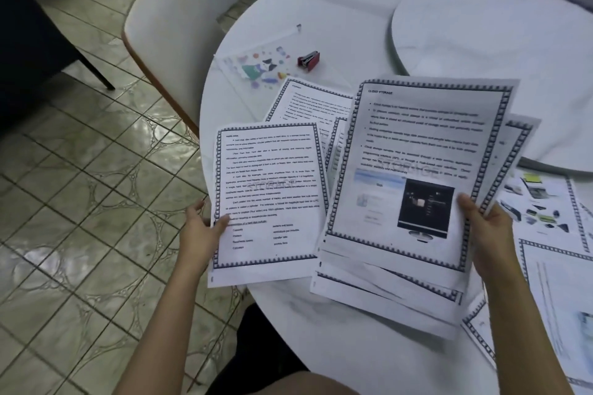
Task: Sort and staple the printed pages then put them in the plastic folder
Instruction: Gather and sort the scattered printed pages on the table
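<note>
My left hand (203,228) pinches a single printed page headed "Hard disk" (269,189) by its left edge, held over the table's near-left rim. My right hand (484,228) grips a fanned stack of bordered pages (414,170), with a "Cloud storage" sheet on top showing a monitor picture. More printed pages lie on the table: one behind the held sheets (308,99) and several at the right (545,202). A small red stapler (308,60) sits on the clear plastic folder (256,69), which has colourful cartoon prints, at the far left of the table.
The round white table (337,9) carries a raised turntable (481,35) at the back right. A white chair (167,32) stands at the table's left. Tiled floor spreads to the left, and dark furniture stands at the far left edge.
</note>
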Motion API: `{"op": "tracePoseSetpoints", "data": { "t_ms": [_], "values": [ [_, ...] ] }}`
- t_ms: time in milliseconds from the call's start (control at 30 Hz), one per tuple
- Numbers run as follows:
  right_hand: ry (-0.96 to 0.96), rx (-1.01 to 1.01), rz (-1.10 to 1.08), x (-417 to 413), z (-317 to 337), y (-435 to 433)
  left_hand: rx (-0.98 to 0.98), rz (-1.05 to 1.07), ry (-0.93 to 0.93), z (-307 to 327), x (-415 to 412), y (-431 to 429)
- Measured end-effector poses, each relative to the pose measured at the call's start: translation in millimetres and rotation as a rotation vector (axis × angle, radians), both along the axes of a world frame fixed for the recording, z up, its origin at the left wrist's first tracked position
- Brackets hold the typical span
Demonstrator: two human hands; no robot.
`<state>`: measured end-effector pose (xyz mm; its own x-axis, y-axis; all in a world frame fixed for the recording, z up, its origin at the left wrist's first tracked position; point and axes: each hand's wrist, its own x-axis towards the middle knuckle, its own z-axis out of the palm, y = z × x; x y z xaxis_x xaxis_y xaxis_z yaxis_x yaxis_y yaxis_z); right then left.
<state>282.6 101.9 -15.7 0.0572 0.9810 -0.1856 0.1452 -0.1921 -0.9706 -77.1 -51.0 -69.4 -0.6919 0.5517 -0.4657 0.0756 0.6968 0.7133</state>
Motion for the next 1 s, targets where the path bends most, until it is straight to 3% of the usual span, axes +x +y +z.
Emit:
{"op": "tracePoseSetpoints", "data": {
  "t_ms": [233, 433, 567, 767, 1000],
  "values": [
    [0.062, 0.002, 0.062, -17, 6, -2, -0.054, -0.064, 0.207, 10, -1, -10],
    [0.123, -0.004, 0.152, -58, 15, -2, 0.259, -0.030, 0.373, 44, -6, -14],
    [0.111, -0.045, 0.189, -85, 15, -2, 0.456, -0.023, 0.141, 48, -15, -2],
    [0.106, -0.038, 0.233, -107, 23, -8, 0.582, -0.107, -0.195, 45, -10, 16],
    [0.101, -0.061, 0.185, -111, 22, -12, 0.468, -0.162, -0.506, 33, 1, 36]
  ]
}}
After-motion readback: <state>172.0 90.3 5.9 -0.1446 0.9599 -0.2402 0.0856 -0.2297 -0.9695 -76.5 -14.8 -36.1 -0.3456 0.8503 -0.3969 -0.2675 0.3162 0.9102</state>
